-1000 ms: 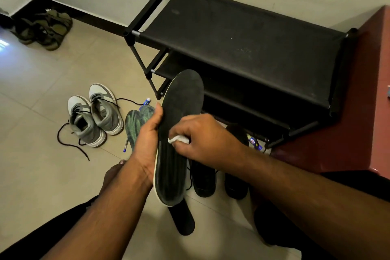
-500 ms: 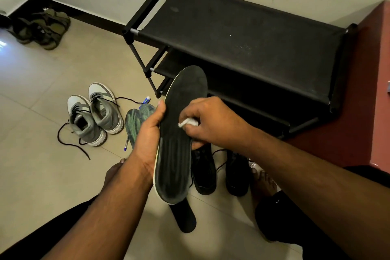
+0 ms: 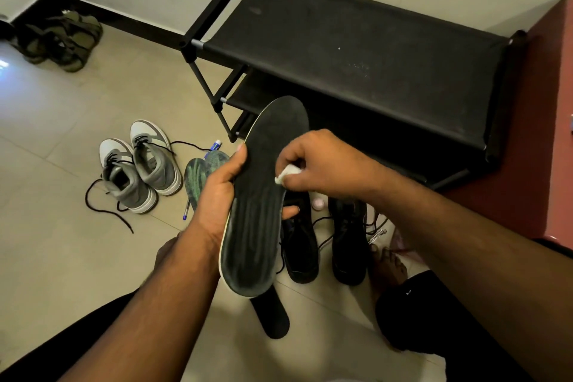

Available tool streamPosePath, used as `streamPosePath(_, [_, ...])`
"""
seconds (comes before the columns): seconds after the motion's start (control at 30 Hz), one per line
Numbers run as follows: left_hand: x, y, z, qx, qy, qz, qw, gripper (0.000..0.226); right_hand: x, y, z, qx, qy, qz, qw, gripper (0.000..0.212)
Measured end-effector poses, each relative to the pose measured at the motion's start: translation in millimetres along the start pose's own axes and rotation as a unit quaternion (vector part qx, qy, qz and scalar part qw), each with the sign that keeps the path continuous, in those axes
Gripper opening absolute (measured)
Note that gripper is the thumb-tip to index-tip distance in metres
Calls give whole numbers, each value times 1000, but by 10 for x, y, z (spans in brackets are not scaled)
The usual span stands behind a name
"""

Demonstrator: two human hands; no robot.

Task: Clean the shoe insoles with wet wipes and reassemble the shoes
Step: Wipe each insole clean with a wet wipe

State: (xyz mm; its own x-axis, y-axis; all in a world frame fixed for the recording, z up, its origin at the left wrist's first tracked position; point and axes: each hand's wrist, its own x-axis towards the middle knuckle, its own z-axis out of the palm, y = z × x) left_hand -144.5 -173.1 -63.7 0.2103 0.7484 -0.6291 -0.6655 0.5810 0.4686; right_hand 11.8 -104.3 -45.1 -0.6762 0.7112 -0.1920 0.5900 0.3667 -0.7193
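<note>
Black insole (image 3: 263, 195) stands upright at centre, gripped by the left hand (image 3: 217, 192); the right hand (image 3: 322, 164), at three o'clock, pinches a white wet wipe (image 3: 286, 175) against it, above black shoes (image 3: 322, 245) on the floor.

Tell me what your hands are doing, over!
Left hand grips insole. Right hand pinches wipe on its upper half. Second insole on floor. Nothing in the way.
</note>
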Motion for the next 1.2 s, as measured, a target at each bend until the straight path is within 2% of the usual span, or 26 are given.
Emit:
streamPosePath(0.07, [-16, 9, 7, 0, 3, -5, 1000, 50, -13, -8, -31, 29, -49, 8, 998, 10])
streamPosePath(0.1, [-19, 5, 13, 2, 5, -5, 1000, 51, -7, 12, -39, 34, -39, 17, 999, 10])
streamPosePath(0.23, [-20, 7, 41, 9, 21, 8, 1000, 52, 47, 135, -40, 18, 120, 49, 991, 3])
streamPosePath(0.27, [-19, 14, 41, 7, 22, 10, 1000, 52, 52, 142, -37, 23, 134, 50, 989, 3])
streamPosePath(0.33, [-16, 31, 34, 2, 18, 8, 1000, 53, 28, 100, -40, 58, 86, 43, 994, 4])
streamPosePath(0.43, [-9, 49, 4, -9, 10, -2, 1000, 53, -30, -29, -21, 103, -65, 40, 992, 6])
streamPosePath(0.47, [-7, 52, -2, -12, 10, -2, 1000, 53, -29, -37, -9, 99, -63, 35, 993, 6])
streamPosePath(0.57, [-3, 45, -10, -19, 18, 14, 1000, 53, 24, 54, -7, 54, 91, 36, 994, 4])
streamPosePath(0.63, [-4, 40, 12, -18, 17, 20, 999, 53, 43, 100, -23, 36, 130, 39, 990, 4])
streamPosePath(0.67, [-2, 37, 20, -20, 14, 20, 999, 52, 37, 100, -21, 47, 109, 37, 992, 5])
streamPosePath(0.8, [6, 47, 3, -28, 4, 13, 1000, 61, -15, -33, 30, 86, -55, 12, 995, 9])
streamPosePath(0.87, [6, 32, -3, -25, 5, 15, 1000, 59, 2, -9, 15, 84, -39, 16, 996, 7])
streamPosePath(0.97, [-2, 19, 2, -17, 19, 30, 999, 55, 28, 77, -33, 57, 76, 41, 995, 5])
streamPosePath(1.03, [-3, 31, 20, -14, 23, 40, 999, 56, 29, 74, -30, 63, 103, 40, 992, 6])
streamPosePath(1.07, [-1, 35, 29, -11, 24, 44, 999, 57, 23, 53, -20, 74, 83, 29, 993, 7])
streamPosePath(1.17, [-9, 28, 63, -39, 24, 56, 997, 61, -26, -48, 14, 91, -43, -2, 995, 8])
streamPosePath(1.2, [-6, 19, 59, -45, 22, 58, 997, 62, -32, -51, 16, 87, -58, -8, 994, 8])
